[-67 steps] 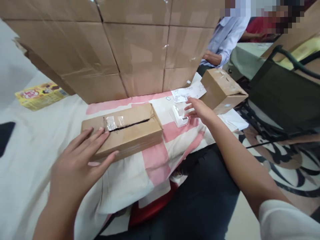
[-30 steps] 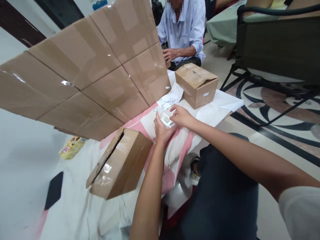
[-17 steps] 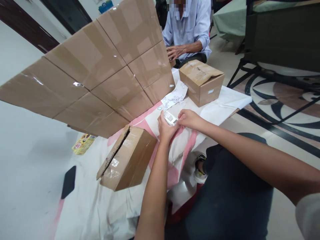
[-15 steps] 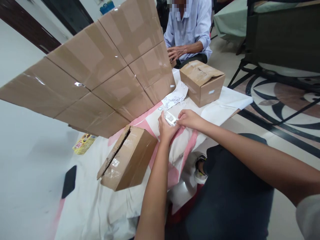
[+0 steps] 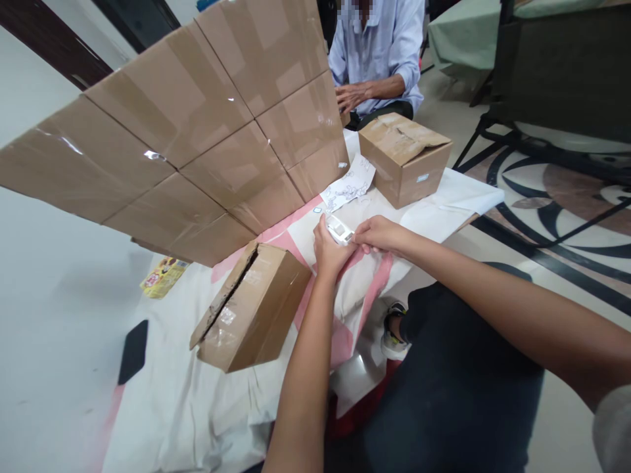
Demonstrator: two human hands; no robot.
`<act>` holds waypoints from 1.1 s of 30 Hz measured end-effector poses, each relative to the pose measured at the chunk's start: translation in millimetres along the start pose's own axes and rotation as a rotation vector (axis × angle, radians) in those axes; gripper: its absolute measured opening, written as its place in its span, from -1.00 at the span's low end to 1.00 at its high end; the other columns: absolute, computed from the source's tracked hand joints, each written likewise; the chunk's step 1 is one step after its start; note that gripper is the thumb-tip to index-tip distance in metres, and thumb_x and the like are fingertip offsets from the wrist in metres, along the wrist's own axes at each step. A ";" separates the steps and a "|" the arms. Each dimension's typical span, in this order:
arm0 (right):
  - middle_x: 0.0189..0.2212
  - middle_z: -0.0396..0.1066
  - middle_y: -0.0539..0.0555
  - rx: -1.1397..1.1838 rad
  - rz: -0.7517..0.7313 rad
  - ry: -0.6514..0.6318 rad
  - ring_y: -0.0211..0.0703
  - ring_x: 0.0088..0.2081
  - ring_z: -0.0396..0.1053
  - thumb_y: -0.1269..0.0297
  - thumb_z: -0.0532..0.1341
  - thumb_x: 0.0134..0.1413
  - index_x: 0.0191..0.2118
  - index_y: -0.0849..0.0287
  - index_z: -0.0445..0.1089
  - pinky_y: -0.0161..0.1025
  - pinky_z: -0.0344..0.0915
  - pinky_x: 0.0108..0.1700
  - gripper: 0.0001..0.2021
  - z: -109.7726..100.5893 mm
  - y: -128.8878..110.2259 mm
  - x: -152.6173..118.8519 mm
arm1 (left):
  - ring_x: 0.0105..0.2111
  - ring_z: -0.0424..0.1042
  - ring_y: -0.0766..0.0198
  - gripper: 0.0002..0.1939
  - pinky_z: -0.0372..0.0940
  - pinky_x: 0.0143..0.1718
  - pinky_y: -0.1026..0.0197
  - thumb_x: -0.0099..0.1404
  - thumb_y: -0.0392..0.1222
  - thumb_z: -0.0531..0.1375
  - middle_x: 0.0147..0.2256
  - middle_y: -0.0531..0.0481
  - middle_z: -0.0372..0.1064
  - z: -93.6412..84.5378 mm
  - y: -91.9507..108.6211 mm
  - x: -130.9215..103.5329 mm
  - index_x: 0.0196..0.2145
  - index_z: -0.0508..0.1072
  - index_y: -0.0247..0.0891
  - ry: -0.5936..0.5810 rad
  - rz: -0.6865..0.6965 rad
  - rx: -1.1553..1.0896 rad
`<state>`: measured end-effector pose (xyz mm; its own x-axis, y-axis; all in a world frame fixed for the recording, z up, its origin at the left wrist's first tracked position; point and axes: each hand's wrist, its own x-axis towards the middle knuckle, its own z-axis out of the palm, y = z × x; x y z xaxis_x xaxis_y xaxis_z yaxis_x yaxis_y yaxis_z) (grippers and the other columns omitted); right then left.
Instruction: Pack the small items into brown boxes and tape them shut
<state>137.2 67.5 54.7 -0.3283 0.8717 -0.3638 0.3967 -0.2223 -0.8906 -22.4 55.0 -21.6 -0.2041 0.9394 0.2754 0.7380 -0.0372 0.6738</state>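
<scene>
Above the cloth, my left hand point(image 5: 329, 249) is closed round a small white object point(image 5: 338, 229), rounded and smooth, with a pale grey panel on top. Its exact kind is too small to make out. My right hand point(image 5: 377, 234) is closed, its thumb and fingers pinched at the object's near right end. Whatever else may lie between those fingertips is hidden. Just beyond the hands lies a printed paper sheet point(image 5: 349, 184) with line drawings, partly curled.
A large taped cardboard panel point(image 5: 211, 125) stands across the table point(image 5: 167, 368). Cardboard boxes stand on my left point(image 5: 256, 309) and far right point(image 5: 409, 161). A dark phone-like slab point(image 5: 133, 352) and a yellow packet point(image 5: 164, 276) lie leftward. Beyond the panel sits another person point(image 5: 377, 59).
The view has shifted slightly. Both hands stay at the white object, which has turned a little, showing a dark spot near its right end. The other person's hand has barely moved.
</scene>
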 end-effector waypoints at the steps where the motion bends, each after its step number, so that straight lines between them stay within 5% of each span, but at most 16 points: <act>1: -0.78 0.28 -0.08 0.018 0.004 -0.002 -0.42 -0.76 0.03 0.53 0.27 0.06 -0.49 0.28 0.47 -0.38 -0.11 -0.69 -0.86 0.1 -0.6 -0.3 | 0.32 0.20 -0.18 0.18 0.17 0.29 -0.13 0.00 0.08 0.43 0.33 -0.31 0.10 -0.4 0.4 -0.2 0.43 -0.08 -0.15 -0.003 -0.004 0.000; 14: -0.78 0.26 -0.09 0.087 0.089 0.016 -0.44 -0.78 0.04 0.49 0.27 0.14 -0.58 0.24 0.34 -0.42 -0.13 -0.74 -0.73 4.9 -3.1 -7.9 | 0.34 0.17 -0.16 0.13 0.14 0.32 -0.11 0.04 0.10 0.41 0.33 -0.31 0.08 -3.1 3.5 -1.3 0.42 -0.06 -0.15 -0.015 0.000 -0.013; 24: -0.73 0.36 -0.08 0.108 0.060 0.019 -0.38 -0.78 0.11 0.51 0.29 0.06 -0.47 0.17 0.29 -0.40 -0.13 -0.78 -0.81 7.6 14.8 2.7 | 0.34 0.17 -0.15 0.15 0.15 0.30 -0.11 0.02 0.09 0.44 0.34 -0.30 0.08 -3.3 2.1 -0.6 0.41 -0.06 -0.11 -0.022 0.001 -0.016; 33: -0.70 0.36 -0.03 0.072 0.076 -0.026 -0.38 -0.77 0.11 0.42 0.29 0.13 -0.52 0.23 0.37 -0.39 -0.09 -0.78 -0.79 3.6 18.2 3.5 | 0.33 0.18 -0.15 0.14 0.15 0.31 -0.11 0.03 0.11 0.43 0.33 -0.29 0.09 -4.6 3.6 -0.9 0.41 -0.06 -0.10 -0.030 -0.001 -0.002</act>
<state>140.2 64.9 36.3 -0.3226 0.8395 -0.4372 0.3592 -0.3188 -0.8771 -22.5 52.5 -16.2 -0.1857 0.9491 0.2543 0.7368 -0.0367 0.6751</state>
